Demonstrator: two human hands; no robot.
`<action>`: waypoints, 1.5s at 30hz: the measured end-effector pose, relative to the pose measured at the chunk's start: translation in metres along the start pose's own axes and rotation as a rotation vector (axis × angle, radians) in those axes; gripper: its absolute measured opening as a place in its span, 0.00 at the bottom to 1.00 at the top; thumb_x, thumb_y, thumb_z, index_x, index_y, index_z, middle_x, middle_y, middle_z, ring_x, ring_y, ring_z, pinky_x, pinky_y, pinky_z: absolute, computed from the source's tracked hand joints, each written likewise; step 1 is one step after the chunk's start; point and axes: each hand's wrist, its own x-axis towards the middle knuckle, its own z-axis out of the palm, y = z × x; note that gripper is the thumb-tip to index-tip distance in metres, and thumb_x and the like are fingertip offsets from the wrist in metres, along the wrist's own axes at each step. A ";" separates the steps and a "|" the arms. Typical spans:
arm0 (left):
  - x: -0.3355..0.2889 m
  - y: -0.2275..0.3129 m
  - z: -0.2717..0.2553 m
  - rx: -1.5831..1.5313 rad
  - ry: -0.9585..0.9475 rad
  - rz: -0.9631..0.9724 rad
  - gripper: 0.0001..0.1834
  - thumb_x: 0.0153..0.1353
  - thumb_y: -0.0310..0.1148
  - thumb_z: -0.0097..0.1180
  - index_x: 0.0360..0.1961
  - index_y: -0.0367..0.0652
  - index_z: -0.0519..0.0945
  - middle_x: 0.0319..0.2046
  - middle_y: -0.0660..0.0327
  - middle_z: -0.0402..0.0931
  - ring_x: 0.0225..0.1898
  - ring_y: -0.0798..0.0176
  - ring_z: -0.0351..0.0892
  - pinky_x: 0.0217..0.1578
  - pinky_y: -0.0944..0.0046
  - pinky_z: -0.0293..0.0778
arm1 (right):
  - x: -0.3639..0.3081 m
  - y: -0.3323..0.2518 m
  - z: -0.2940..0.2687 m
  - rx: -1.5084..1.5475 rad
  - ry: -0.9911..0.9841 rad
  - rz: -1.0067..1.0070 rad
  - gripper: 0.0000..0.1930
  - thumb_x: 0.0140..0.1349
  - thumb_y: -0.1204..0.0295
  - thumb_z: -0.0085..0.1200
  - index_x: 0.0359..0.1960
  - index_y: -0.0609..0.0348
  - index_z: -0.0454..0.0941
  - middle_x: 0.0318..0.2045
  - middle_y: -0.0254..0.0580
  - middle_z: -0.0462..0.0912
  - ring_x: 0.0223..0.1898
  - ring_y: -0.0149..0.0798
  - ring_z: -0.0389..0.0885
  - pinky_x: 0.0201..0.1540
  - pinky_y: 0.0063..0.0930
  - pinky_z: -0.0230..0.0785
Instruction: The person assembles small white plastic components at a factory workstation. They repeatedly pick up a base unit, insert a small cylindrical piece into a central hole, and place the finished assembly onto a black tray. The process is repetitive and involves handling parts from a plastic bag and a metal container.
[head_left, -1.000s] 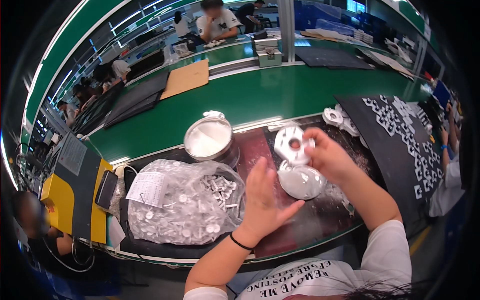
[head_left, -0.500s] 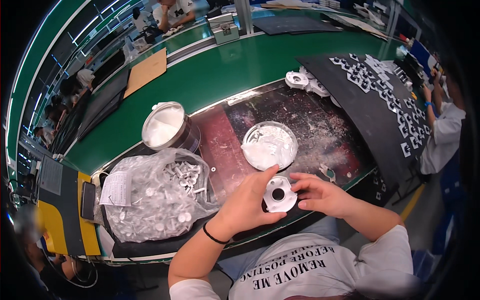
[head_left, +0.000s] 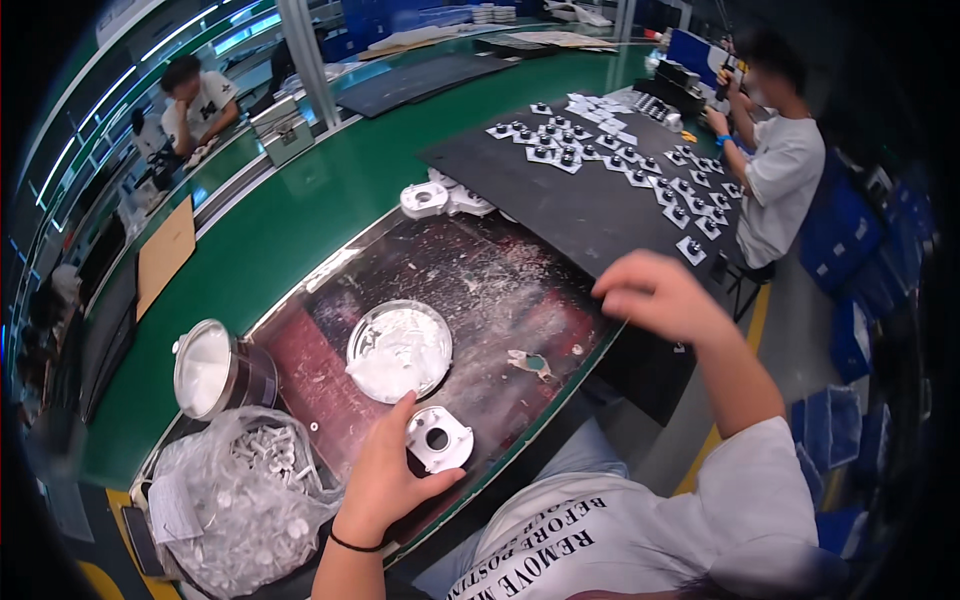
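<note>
My left hand (head_left: 385,470) grips a white plastic housing (head_left: 452,436) with a round dark hole in its middle, thumb on the near side and fingers on the far side. It is held low over the near edge of the work surface. Just beyond it lies a round dish (head_left: 400,350) of white paste. My right hand (head_left: 665,300) is away to the right, raised near the front edge of a black board (head_left: 590,215). Its fingers are loosely bent and slightly blurred, with a gap to the thumb and nothing visible between them.
At left stand an open tin (head_left: 208,370) of white paste and a clear bag (head_left: 235,520) of white plastic pieces. More white housings (head_left: 425,200) lie by the board's far left corner. Small black-and-white parts (head_left: 640,178) cover the board. A co-worker (head_left: 780,170) sits at the far right.
My right hand has left the white housing and swung right towards the black board. The left hand keeps its hold. The whole view has turned to the right.
</note>
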 end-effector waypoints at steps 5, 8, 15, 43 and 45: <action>0.000 -0.005 0.004 0.006 0.000 0.038 0.53 0.36 0.42 0.74 0.61 0.31 0.59 0.49 0.42 0.71 0.52 0.43 0.71 0.53 0.54 0.66 | -0.018 0.073 -0.082 -0.745 0.403 0.416 0.19 0.50 0.59 0.60 0.40 0.58 0.80 0.37 0.46 0.83 0.44 0.47 0.79 0.50 0.38 0.65; -0.002 -0.007 0.003 0.004 0.007 0.039 0.53 0.36 0.43 0.74 0.61 0.31 0.59 0.49 0.43 0.71 0.51 0.44 0.71 0.53 0.54 0.67 | -0.036 0.091 -0.088 -0.722 0.417 0.577 0.29 0.47 0.53 0.62 0.49 0.56 0.76 0.39 0.47 0.83 0.46 0.49 0.79 0.52 0.39 0.63; -0.002 -0.011 0.003 0.043 0.009 0.079 0.54 0.36 0.43 0.74 0.62 0.32 0.57 0.48 0.47 0.72 0.49 0.45 0.72 0.51 0.54 0.67 | -0.044 0.110 -0.073 -0.612 0.402 0.657 0.37 0.43 0.52 0.65 0.56 0.54 0.69 0.42 0.49 0.82 0.47 0.50 0.79 0.54 0.37 0.62; -0.007 -0.011 -0.013 -0.372 0.269 0.262 0.04 0.55 0.31 0.59 0.29 0.42 0.80 0.29 0.64 0.72 0.36 0.59 0.68 0.42 0.62 0.63 | 0.043 -0.059 0.130 0.737 -0.390 -0.346 0.31 0.47 0.67 0.67 0.54 0.62 0.71 0.47 0.39 0.78 0.51 0.36 0.74 0.53 0.32 0.64; -0.006 -0.012 -0.012 -0.422 0.248 0.266 0.04 0.56 0.31 0.59 0.29 0.41 0.80 0.29 0.64 0.72 0.37 0.60 0.68 0.42 0.62 0.62 | 0.049 -0.055 0.140 0.963 -0.547 -0.337 0.32 0.50 0.65 0.67 0.57 0.63 0.70 0.49 0.40 0.76 0.56 0.35 0.69 0.59 0.31 0.58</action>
